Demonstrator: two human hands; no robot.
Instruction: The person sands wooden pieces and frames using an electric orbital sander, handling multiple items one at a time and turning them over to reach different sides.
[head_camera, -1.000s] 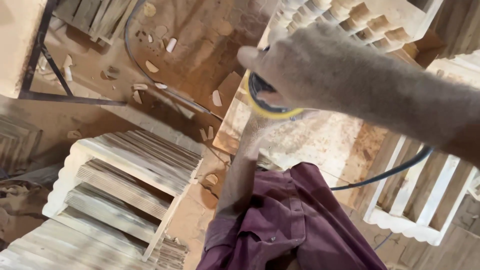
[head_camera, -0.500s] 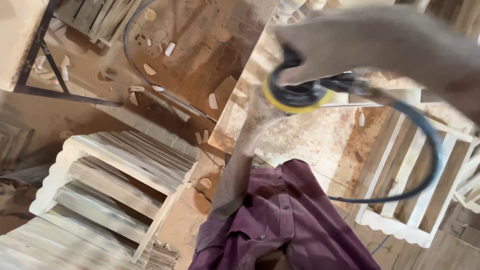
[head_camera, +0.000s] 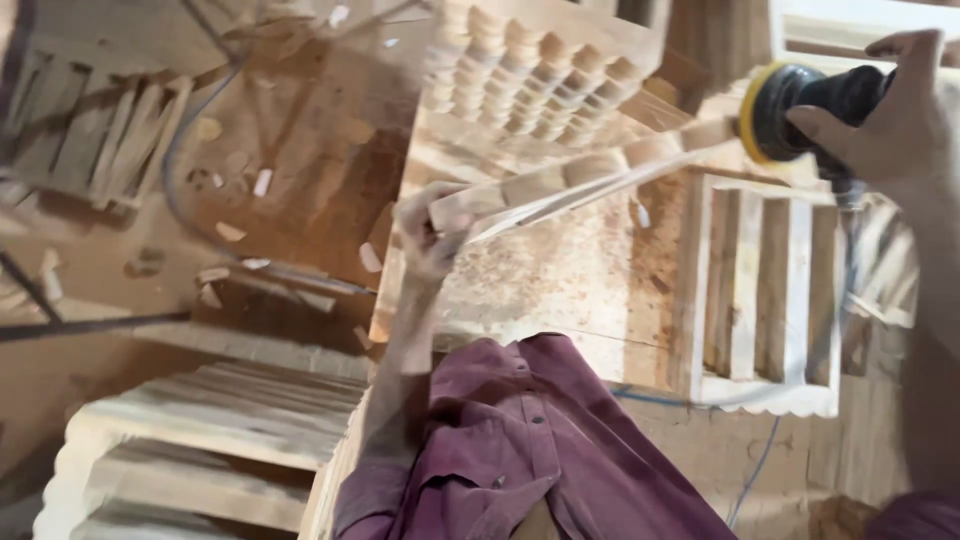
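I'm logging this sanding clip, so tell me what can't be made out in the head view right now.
- Sander: its body is covered by the right hand; the pad face is turned away.
- Wooden strip: motion blur smears its profile; the left hand hides its near end.
- Slatted frame: blur softens its far edge.
- Cable: leaves the bottom edge.

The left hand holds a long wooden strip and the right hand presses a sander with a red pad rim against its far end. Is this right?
Not quite. In the head view the sander in the right hand has a yellow pad rim, not red. The rest holds: the left hand grips the long wooden strip, and the sander meets its far end.
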